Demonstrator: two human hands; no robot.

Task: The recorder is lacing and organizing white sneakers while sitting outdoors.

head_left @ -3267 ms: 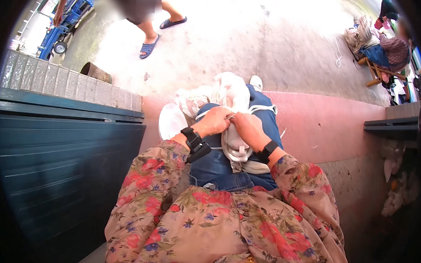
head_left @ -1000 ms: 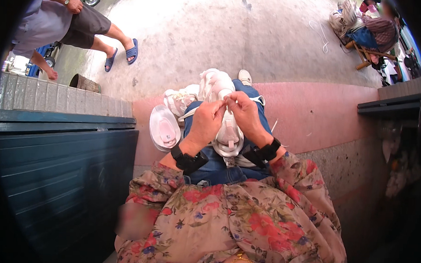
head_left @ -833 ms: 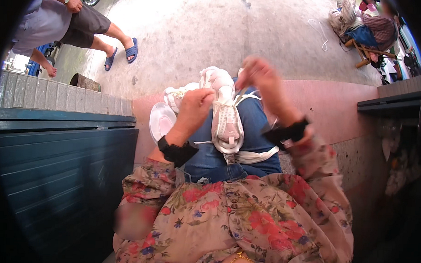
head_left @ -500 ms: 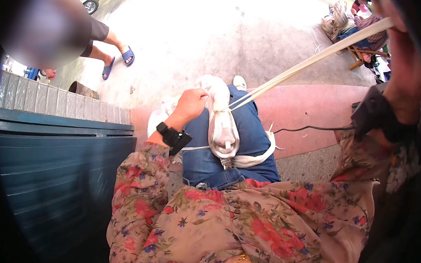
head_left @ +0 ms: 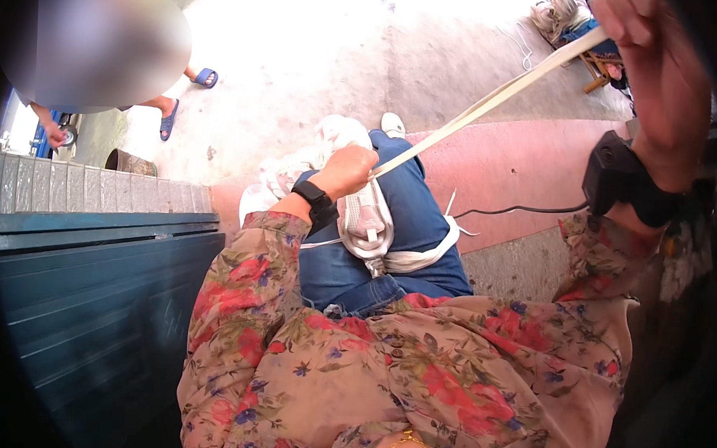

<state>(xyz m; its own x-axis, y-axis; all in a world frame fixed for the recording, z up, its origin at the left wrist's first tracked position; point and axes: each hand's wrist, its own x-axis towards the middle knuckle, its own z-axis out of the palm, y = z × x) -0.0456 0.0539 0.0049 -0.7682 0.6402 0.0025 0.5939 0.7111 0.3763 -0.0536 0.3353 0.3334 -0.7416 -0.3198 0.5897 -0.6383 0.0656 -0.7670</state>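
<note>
A long cream band [head_left: 489, 102] runs taut from the upper right down to a white cloth-like bundle [head_left: 366, 224] lying between my thighs. My right hand [head_left: 635, 24], raised at the upper right, is closed round the band's upper end. My left hand [head_left: 348, 170] is closed over the bundle where the band meets it; the fingers' undersides are hidden. Below that hand, the bundle shows a thick white looped edge around a pale pinkish middle. A white strip [head_left: 424, 258] wraps across my right thigh, its loose ends sticking out to the side.
A dark blue slatted panel [head_left: 111, 310] and a grey tiled ledge [head_left: 99, 190] stand at the left. A person's sandalled foot [head_left: 169, 121] is on the pale floor beyond. A black cable [head_left: 525, 208] crosses the pink floor. A wooden stool [head_left: 597, 74] with cloth sits at the upper right.
My left hand has moved right, onto the bundle at the band's lower end. My right hand has shifted left, still holding the band taut. The other person's feet have moved left.
</note>
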